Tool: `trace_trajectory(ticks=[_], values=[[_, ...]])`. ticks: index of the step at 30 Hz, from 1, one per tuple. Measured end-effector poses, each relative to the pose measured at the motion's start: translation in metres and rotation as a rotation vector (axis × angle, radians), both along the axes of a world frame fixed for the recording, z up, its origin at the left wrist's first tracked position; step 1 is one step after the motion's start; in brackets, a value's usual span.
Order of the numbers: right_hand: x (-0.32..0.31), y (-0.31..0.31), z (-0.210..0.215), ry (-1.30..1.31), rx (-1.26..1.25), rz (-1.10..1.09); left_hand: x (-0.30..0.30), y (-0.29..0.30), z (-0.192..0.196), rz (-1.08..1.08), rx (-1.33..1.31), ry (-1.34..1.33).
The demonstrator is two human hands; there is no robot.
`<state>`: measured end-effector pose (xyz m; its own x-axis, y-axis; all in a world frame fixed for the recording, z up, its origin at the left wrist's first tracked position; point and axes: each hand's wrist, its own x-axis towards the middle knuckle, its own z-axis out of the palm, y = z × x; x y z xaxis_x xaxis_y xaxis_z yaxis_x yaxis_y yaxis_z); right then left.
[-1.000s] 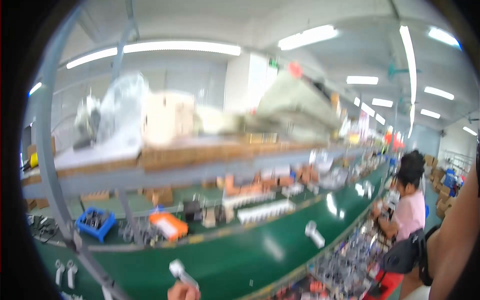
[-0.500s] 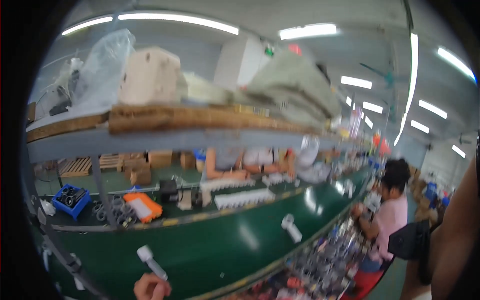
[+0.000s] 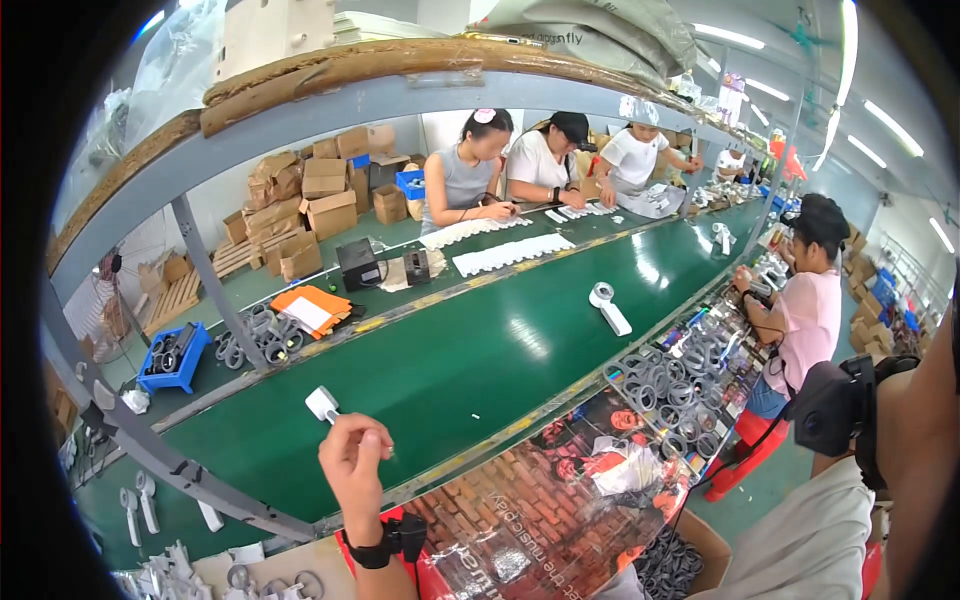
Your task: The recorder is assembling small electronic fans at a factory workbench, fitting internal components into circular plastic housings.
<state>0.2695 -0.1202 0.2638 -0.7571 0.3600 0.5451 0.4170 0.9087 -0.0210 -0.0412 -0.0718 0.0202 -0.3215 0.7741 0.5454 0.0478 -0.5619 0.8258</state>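
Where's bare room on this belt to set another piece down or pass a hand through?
The green belt is bare between the white tool at the left hand and the second white tool, save a small white scrap. Another gap runs beyond, toward the farther white pieces. Crowded: the grey rings heaped beside the belt.

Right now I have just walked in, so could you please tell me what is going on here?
The left hand is over the green belt, with its curled fingers at the handle of a white part; whether they grip it is hard to tell. A second white part, with a round head, lies farther along. Across the belt, a person in grey bends over a white row. On the near side, a person in pink works beside grey rings.
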Motion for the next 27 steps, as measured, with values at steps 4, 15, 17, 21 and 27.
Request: trace_trajectory(ticks=[4,15,17,21,27], values=[[-0.008,-0.001,-0.003,-0.026,0.008,0.005,-0.004,0.001,-0.010,-0.061,-0.007,-0.006],[-0.098,-0.019,-0.088,0.564,0.160,0.333,-0.008,0.001,0.000,0.022,0.033,0.094],[-0.068,-0.007,-0.088,0.475,0.053,0.250,-0.001,0.012,-0.002,0.016,0.023,0.070],[-0.027,0.002,-0.088,0.282,-0.127,0.081,-0.008,0.011,-0.008,0.029,-0.013,0.079],[0.054,0.191,-0.212,0.584,-0.309,-0.513,-0.009,0.020,-0.015,0.024,-0.012,0.067]])
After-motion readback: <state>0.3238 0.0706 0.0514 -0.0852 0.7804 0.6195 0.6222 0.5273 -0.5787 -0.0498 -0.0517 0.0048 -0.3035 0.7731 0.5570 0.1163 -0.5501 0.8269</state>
